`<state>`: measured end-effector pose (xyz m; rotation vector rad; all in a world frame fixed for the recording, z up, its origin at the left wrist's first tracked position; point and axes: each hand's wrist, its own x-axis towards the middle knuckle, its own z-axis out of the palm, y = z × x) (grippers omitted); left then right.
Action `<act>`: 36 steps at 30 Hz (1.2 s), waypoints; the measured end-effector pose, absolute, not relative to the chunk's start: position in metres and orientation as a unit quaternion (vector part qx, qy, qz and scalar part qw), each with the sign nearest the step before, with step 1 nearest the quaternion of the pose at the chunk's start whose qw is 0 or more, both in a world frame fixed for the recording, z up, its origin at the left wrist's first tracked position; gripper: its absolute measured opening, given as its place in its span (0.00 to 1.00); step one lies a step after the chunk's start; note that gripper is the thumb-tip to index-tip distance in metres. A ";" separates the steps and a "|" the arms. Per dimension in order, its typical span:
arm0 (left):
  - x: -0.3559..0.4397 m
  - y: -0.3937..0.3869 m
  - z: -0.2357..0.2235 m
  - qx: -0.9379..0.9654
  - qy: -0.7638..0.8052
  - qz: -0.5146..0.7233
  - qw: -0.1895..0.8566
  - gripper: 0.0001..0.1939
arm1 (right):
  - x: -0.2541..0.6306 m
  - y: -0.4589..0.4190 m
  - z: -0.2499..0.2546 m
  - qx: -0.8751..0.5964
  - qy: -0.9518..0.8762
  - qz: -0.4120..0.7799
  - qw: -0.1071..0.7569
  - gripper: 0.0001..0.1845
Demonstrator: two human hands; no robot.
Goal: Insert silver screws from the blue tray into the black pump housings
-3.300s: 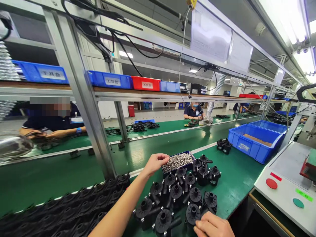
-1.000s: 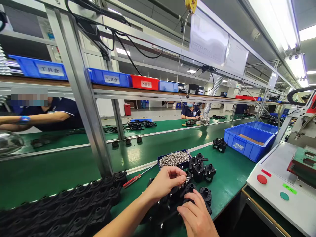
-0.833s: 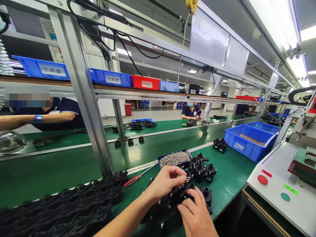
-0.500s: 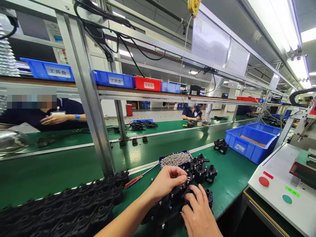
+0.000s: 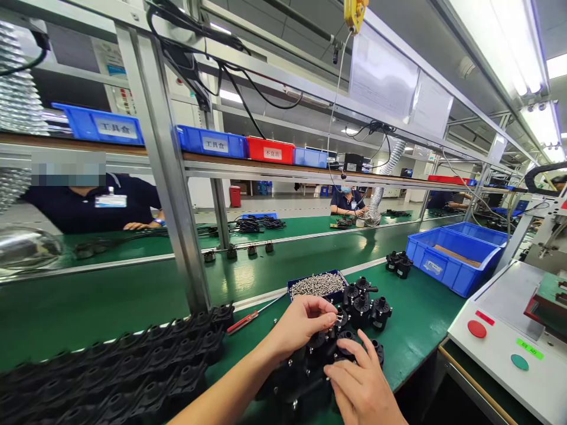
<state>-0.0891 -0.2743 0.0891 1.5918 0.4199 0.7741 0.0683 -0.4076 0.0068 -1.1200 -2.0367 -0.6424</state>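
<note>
My left hand [image 5: 305, 324] is pinched shut on small silver screws [image 5: 339, 318], whose ends stick out past the fingertips. It hovers over a cluster of black pump-like housings [image 5: 310, 378] with silver screws standing in them. My right hand [image 5: 363, 378] is at the near right side of this cluster, its fingers spread and bent over a black housing [image 5: 346, 336]. The thumb of that hand is hidden. Just beyond my hands, a small blue tray [image 5: 290, 292] is full of loose screws [image 5: 318, 284]. More finished-looking black housings [image 5: 361, 308] stand upright behind my right hand.
A red-handled screwdriver [image 5: 243, 323] lies left of the tray. Rows of black parts [image 5: 150, 372] fill the left bench. At right are a blue bin [image 5: 447, 265] and a machine with red and green buttons [image 5: 477, 329]. A metal post [image 5: 170, 177] rises ahead; co-workers sit opposite.
My right hand's fingers have lifted and shifted slightly on the housing. My left hand keeps its pinch. The view has swung a little, and the co-worker at left has lowered an arm.
</note>
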 end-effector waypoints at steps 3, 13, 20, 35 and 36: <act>-0.089 -0.275 0.089 0.690 0.179 0.332 0.618 0.23 | 0.068 -0.406 0.006 -0.425 -0.803 -0.250 0.334 0.26; -0.086 -0.273 0.085 0.691 0.183 0.317 0.623 0.25 | 0.068 -0.401 -0.001 -0.412 -0.802 -0.229 0.367 0.25; -0.073 -0.286 0.067 0.696 0.162 0.248 0.655 0.25 | 0.089 -0.409 0.008 -0.516 -0.629 -0.127 0.568 0.13; -0.075 -0.262 0.067 0.771 0.232 0.317 0.501 0.19 | 0.147 -0.374 0.042 -0.577 -0.731 -0.071 0.358 0.18; -0.074 -0.260 0.067 0.775 0.234 0.314 0.495 0.19 | 0.149 -0.371 0.042 -0.579 -0.736 -0.066 0.343 0.20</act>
